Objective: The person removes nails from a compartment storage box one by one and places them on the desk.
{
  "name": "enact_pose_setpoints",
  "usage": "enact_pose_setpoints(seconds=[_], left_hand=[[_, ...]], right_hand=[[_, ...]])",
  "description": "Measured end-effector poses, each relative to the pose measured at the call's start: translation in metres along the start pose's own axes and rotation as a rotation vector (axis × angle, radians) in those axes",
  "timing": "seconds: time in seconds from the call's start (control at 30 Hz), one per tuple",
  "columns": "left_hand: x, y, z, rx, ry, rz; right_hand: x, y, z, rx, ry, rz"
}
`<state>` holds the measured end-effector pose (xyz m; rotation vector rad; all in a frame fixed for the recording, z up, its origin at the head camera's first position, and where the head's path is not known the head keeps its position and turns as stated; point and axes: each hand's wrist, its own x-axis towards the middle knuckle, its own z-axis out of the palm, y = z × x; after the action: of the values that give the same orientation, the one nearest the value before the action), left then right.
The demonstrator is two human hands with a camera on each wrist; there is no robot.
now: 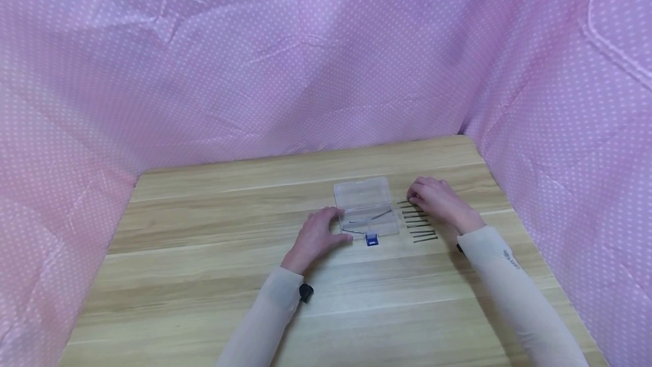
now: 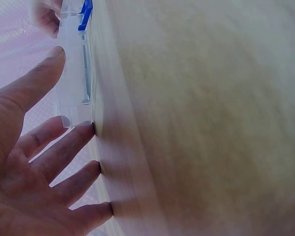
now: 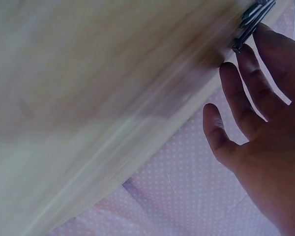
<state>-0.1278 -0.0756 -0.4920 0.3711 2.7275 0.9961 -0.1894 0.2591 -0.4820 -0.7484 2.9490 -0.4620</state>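
A clear plastic box [image 1: 394,225] lies with its lid [image 1: 361,192] folded back and a blue latch [image 1: 372,239] at its front. Inside it are a few long metal nails [image 1: 381,215]. My left hand [image 1: 317,235] spreads around the box's left end; in the left wrist view the thumb [image 2: 54,54] is at the front wall, and other fingertips reach the end wall and tabletop. To the right of the box, several nails [image 1: 417,226] lie in a row. My right hand [image 1: 437,200] pinches at the head end of the farthest nail [image 1: 403,202], its fingertips partly hidden.
The wood-grain table [image 1: 204,254] has its far edge close to a pink dotted cloth [image 1: 229,72], which hangs behind and on both sides. A black strap piece [image 1: 306,293] shows at the left wrist.
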Motion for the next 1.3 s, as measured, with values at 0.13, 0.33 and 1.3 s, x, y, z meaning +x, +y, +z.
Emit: enact_pose_setpoints(seconds=[0.13, 0.33, 1.3], left_hand=[[0.000, 0.000, 0.000, -0.002, 0.001, 0.000], [0.001, -0.001, 0.000, -0.004, 0.000, -0.007], [0.002, -0.002, 0.000, 0.002, -0.003, 0.003]], right_hand=[[0.000, -0.001, 0.000, 0.009, 0.019, 0.001], [-0.002, -0.008, -0.001, 0.015, 0.103, -0.040], [0.000, -0.044, 0.015, -0.009, 0.210, -0.229]])
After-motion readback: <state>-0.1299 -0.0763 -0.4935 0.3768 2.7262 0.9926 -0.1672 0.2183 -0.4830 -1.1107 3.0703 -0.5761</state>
